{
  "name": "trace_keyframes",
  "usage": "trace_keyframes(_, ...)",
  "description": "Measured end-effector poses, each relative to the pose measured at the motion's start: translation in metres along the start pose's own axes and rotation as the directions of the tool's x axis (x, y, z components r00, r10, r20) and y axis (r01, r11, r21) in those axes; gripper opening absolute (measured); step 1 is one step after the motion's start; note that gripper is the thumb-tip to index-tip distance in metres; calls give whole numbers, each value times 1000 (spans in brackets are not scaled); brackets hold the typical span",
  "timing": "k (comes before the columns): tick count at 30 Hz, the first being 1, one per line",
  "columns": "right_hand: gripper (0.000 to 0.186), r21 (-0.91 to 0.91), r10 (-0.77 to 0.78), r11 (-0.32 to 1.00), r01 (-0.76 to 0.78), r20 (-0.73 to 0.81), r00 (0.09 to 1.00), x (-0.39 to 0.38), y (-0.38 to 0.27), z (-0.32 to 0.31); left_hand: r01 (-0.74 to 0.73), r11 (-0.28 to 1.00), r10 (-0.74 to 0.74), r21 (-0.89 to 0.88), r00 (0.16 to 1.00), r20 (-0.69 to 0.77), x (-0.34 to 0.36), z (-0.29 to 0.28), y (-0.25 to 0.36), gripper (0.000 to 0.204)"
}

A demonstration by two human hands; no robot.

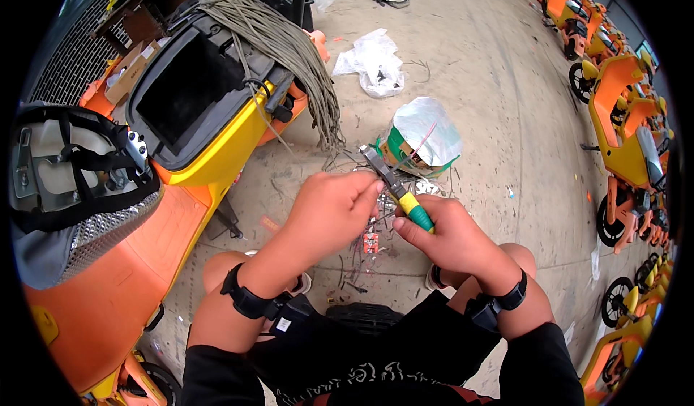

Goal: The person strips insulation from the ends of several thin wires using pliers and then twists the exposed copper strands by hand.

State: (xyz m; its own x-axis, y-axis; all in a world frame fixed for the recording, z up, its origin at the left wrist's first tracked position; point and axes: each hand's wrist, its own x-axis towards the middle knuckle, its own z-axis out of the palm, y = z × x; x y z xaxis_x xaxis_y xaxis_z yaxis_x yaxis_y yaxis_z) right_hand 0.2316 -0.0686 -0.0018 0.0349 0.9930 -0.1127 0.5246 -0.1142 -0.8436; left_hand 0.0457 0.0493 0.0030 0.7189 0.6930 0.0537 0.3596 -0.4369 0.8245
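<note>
My right hand is wrapped round the green and yellow handles of a pair of pliers, whose metal head points away from me and to the left. Right beside the pliers' metal part, the fingers of my left hand are pinched together. Whatever they hold is hidden or too small to make out. Below both hands, wire scraps and small bits lie on the floor, among them a small red and white piece. Just past the pliers stands a green tub with a silvery sheet over its top.
At my left stands an orange and yellow scooter with an open black box, a bundle of grey cable draped over it. Clear plastic bags lie farther off on the concrete floor. Several orange and yellow scooters line the right.
</note>
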Motion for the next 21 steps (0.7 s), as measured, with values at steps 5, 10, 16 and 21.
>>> trace_keyframes(5,33,95,184,976,-194,109,977,-4,-10,-4,-300,828,408,475,902,-141,-5,14,-11,8)
trace_keyframes(10,28,61,353,925,-374,217,910,-3,-20,-9,-309,728,459,611,883,-100,-7,23,-18,9)
trace_keyframes(16,33,23,381,920,-392,187,905,-6,-20,-10,-322,732,473,600,875,-107,-8,30,-21,11)
trace_keyframes(21,33,-63,172,983,-173,-11,985,-7,-8,-2,-209,926,272,315,947,-173,-6,26,-13,15)
